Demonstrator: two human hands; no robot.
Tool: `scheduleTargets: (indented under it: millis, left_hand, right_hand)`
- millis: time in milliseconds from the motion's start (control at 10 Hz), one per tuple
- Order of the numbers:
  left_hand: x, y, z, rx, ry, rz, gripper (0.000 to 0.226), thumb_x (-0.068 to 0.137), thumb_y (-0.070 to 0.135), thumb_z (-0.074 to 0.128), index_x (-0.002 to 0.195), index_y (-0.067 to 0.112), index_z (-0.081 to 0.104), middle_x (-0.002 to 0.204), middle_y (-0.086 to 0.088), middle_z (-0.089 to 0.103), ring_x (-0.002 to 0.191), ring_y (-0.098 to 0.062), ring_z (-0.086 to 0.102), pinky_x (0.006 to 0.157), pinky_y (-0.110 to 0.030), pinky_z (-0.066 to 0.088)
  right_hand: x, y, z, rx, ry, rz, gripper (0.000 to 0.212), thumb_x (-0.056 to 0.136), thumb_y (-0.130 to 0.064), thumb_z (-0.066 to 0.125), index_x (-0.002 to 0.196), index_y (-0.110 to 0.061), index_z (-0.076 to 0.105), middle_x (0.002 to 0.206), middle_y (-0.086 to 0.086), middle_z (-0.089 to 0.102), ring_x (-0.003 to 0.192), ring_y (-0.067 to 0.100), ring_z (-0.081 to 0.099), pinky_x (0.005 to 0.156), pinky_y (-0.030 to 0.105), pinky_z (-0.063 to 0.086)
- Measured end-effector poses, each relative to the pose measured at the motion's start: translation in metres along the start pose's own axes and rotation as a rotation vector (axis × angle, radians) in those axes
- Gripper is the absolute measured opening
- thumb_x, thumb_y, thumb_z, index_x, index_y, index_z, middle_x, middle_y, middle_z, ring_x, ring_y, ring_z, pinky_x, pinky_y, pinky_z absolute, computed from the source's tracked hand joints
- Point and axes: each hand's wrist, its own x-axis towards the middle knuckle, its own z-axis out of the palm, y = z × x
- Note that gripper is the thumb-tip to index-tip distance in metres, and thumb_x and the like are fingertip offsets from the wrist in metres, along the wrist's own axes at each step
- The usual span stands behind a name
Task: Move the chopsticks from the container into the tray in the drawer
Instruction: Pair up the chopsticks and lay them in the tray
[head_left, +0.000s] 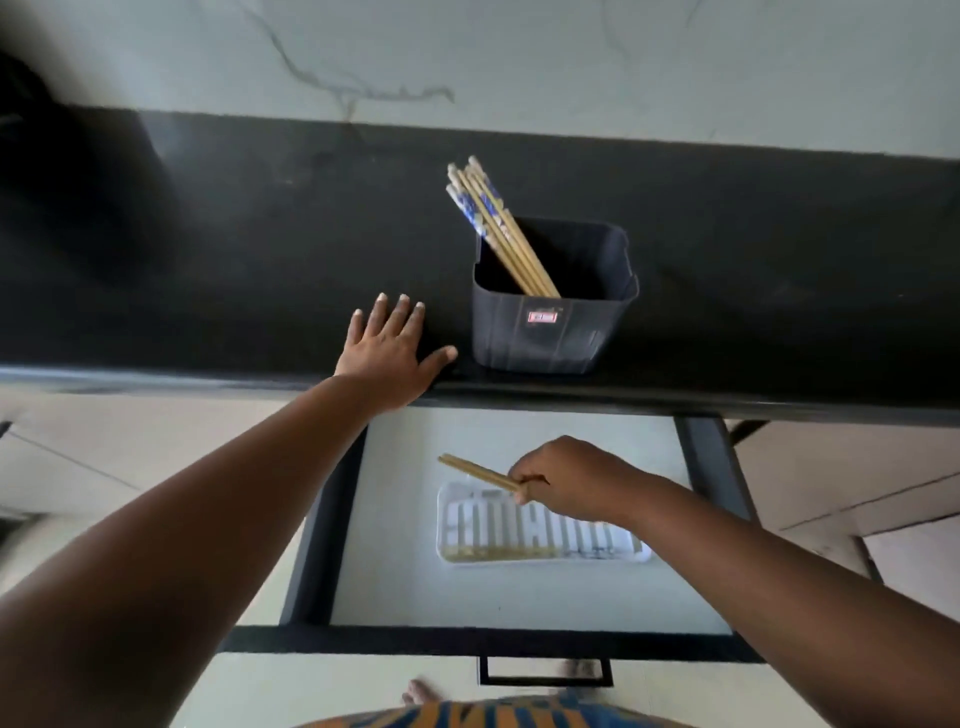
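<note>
Above the open drawer (322, 519), my right hand (566, 480) pinches chopsticks (478, 472) over the tray (636, 555), left hand (387, 353) spread flat beside the container (545, 338) of remaining chopsticks (493, 223); next, I judge, lowering and release.

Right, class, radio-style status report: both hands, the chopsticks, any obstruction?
Left hand flat on counter, open. Right hand holds chopsticks above tray. More chopsticks in container. Nothing in the way.
</note>
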Motion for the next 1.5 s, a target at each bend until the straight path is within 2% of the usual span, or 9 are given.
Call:
scheduleTargets:
  millis: [200, 400, 600, 700, 900, 1100, 1200, 1300, 1500]
  left_hand:
    - [0.006, -0.006, 0.016, 0.056, 0.091, -0.014, 0.086, 0.085, 0.076, 0.007, 0.154, 0.025, 0.012, 0.163, -0.001, 0.008, 0.149, -0.024, 0.002, 0.118, -0.048, 0.003]
    - [0.006, -0.005, 0.016, 0.055, 0.087, -0.015, 0.084, 0.086, 0.076, 0.007, 0.154, 0.026, 0.01, 0.163, 0.0, 0.005, 0.149, -0.022, -0.001, 0.119, -0.048, 0.001]
    - [0.006, -0.005, 0.016, 0.054, 0.103, -0.022, 0.084, 0.086, 0.075, 0.009, 0.154, 0.026, 0.011, 0.163, 0.0, 0.007, 0.149, -0.023, 0.001, 0.119, -0.048, 0.003]
    - [0.005, -0.004, 0.015, 0.053, 0.101, -0.021, 0.083, 0.087, 0.075, 0.009, 0.154, 0.026, 0.011, 0.163, -0.001, 0.007, 0.149, -0.023, 0.0, 0.119, -0.048, 0.002]
    - [0.005, -0.004, 0.014, 0.057, 0.099, -0.017, 0.084, 0.086, 0.075, 0.009, 0.154, 0.026, 0.01, 0.163, -0.001, 0.007, 0.149, -0.023, 0.0, 0.119, -0.049, 0.002]
    - [0.006, -0.005, 0.015, 0.06, 0.1, -0.017, 0.084, 0.086, 0.076, 0.008, 0.154, 0.027, 0.01, 0.163, 0.0, 0.006, 0.149, -0.023, 0.0, 0.119, -0.048, 0.002]
    - [0.006, -0.006, 0.017, 0.057, 0.101, -0.016, 0.085, 0.085, 0.076, 0.007, 0.154, 0.027, 0.01, 0.163, 0.0, 0.006, 0.149, -0.022, 0.0, 0.119, -0.048, 0.001]
    - [0.007, -0.006, 0.017, 0.061, 0.09, -0.009, 0.085, 0.085, 0.077, 0.005, 0.154, 0.027, 0.007, 0.163, 0.0, 0.004, 0.149, -0.022, -0.002, 0.118, -0.047, -0.001]
    - [0.007, -0.005, 0.014, 0.068, 0.064, -0.003, 0.087, 0.085, 0.075, 0.003, 0.154, 0.023, 0.002, 0.163, -0.001, 0.0, 0.149, -0.022, -0.006, 0.118, -0.047, -0.002]
  right_hand:
    - [0.035, 0.035, 0.046, -0.157, -0.166, 0.072, 0.011, 0.088, -0.011, 0.057, 0.084, -0.002, 0.062, 0.077, 0.002, 0.065, 0.061, 0.014, 0.047, 0.054, 0.027, 0.031]
    - [0.048, 0.046, 0.079, -0.348, -0.245, 0.132, 0.012, 0.088, -0.004, 0.049, 0.081, -0.008, 0.059, 0.081, 0.005, 0.052, 0.068, 0.022, 0.046, 0.048, 0.025, 0.027]
    - [0.052, 0.05, 0.085, -0.341, -0.235, 0.138, 0.015, 0.087, -0.007, 0.052, 0.095, -0.004, 0.064, 0.084, 0.008, 0.057, 0.07, 0.021, 0.047, 0.05, 0.026, 0.029]
    - [0.047, 0.054, 0.088, -0.299, -0.225, 0.128, 0.023, 0.083, -0.003, 0.049, 0.099, -0.005, 0.065, 0.103, 0.014, 0.067, 0.072, 0.021, 0.052, 0.057, 0.028, 0.031]
    - [0.04, 0.063, 0.09, -0.205, -0.092, 0.109, 0.024, 0.089, -0.011, 0.054, 0.11, -0.02, 0.059, 0.109, -0.001, 0.059, 0.094, 0.023, 0.06, 0.068, 0.031, 0.044]
    - [0.036, 0.064, 0.091, -0.084, -0.088, 0.169, 0.034, 0.09, -0.006, 0.046, 0.106, -0.027, 0.066, 0.104, -0.006, 0.063, 0.093, 0.016, 0.062, 0.078, 0.031, 0.052]
    - [0.031, 0.062, 0.085, -0.02, -0.089, 0.179, 0.038, 0.092, -0.005, 0.043, 0.111, -0.028, 0.066, 0.109, -0.005, 0.064, 0.093, 0.015, 0.06, 0.068, 0.025, 0.047]
    - [0.026, 0.049, 0.068, 0.12, -0.001, 0.196, 0.036, 0.091, -0.007, 0.052, 0.123, -0.02, 0.06, 0.116, 0.0, 0.062, 0.104, 0.017, 0.059, 0.077, 0.023, 0.043]
    - [0.004, -0.017, -0.003, 0.281, 0.026, 0.08, 0.025, 0.081, -0.029, 0.072, 0.102, -0.017, 0.071, 0.102, -0.001, 0.071, 0.094, 0.017, 0.065, 0.084, 0.033, 0.054]
